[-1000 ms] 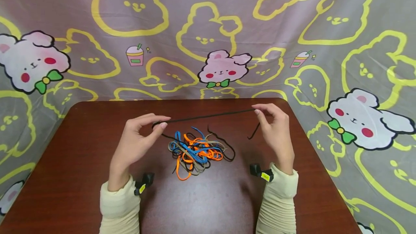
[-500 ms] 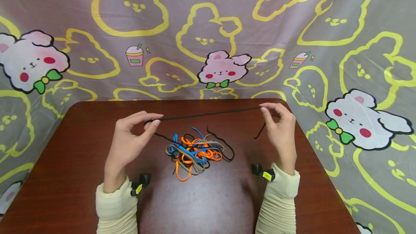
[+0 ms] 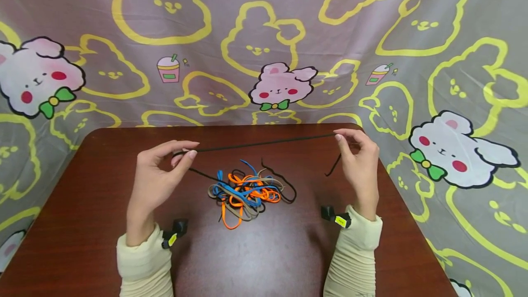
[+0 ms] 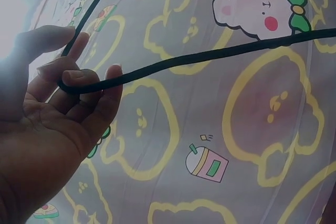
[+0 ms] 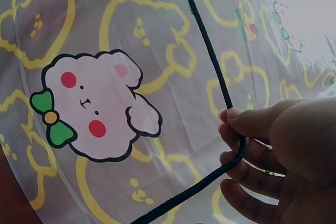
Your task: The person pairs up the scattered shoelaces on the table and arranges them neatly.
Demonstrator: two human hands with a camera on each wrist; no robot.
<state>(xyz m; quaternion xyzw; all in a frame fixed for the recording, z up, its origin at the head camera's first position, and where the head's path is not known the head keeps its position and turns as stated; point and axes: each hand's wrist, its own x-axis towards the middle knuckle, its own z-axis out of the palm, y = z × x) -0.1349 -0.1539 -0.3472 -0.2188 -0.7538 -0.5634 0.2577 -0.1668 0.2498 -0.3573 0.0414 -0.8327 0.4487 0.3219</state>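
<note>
A black shoelace (image 3: 264, 143) is stretched in the air above the table between two hands. My left hand (image 3: 158, 175) pinches it between thumb and fingers; in the left wrist view the lace (image 4: 210, 56) bends round the curled fingers. From there a length slants down to a tangled pile of laces (image 3: 247, 194) in orange, blue, grey-brown and black. At the far right my right hand (image 3: 358, 164) pinches the lace near one end, and a short tail (image 3: 333, 165) hangs below. The right wrist view shows the lace (image 5: 210, 56) passing between thumb and fingertips.
The brown table (image 3: 255, 265) lies under everything, its far edge near a patterned cloth (image 3: 231, 26) that hangs behind and at both sides. Each sleeve carries a small black camera, one on the left (image 3: 175, 233) and one on the right (image 3: 335, 216).
The hands have moved apart, the left one further left and the right one slightly right, with a longer stretch of black shoelace between them. The pile has shifted slightly left.
</note>
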